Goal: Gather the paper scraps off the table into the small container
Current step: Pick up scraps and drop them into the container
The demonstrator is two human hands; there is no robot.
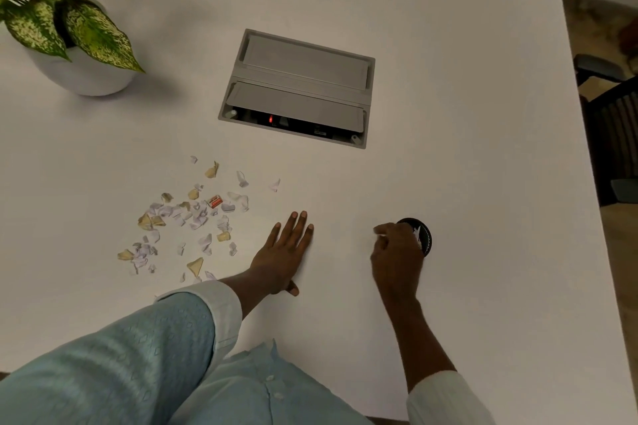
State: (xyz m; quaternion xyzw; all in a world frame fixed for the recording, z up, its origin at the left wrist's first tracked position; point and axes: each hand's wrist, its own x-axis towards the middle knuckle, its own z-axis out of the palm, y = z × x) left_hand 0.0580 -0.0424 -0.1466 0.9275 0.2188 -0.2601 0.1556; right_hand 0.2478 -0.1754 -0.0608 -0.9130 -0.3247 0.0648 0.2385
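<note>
A broad white rectangular table (448,86) fills the view. Set flush into it is a grey metal cable hatch (297,88), its near flap raised on a dark socket strip with a small red light. Well to the left of the hatch and slightly farther back stands a rounded white pot (83,69) holding a plant with green, cream-speckled leaves (93,31). On the near side of the hatch, to its left, lies a loose scatter of torn white and tan paper scraps (193,217), one piece printed red. Nearer than the hatch and just right of the scraps, the left hand (284,248) rests flat on the tabletop, fingers spread and grasping nothing, a pale blue sleeve (138,348) behind it. Nearer than the hatch's right corner sits a small round black container (426,238), mostly covered by the right hand (397,252), whose fingers are curled over it with white scraps showing at the fingertips; how tightly it grips I cannot tell.
</note>
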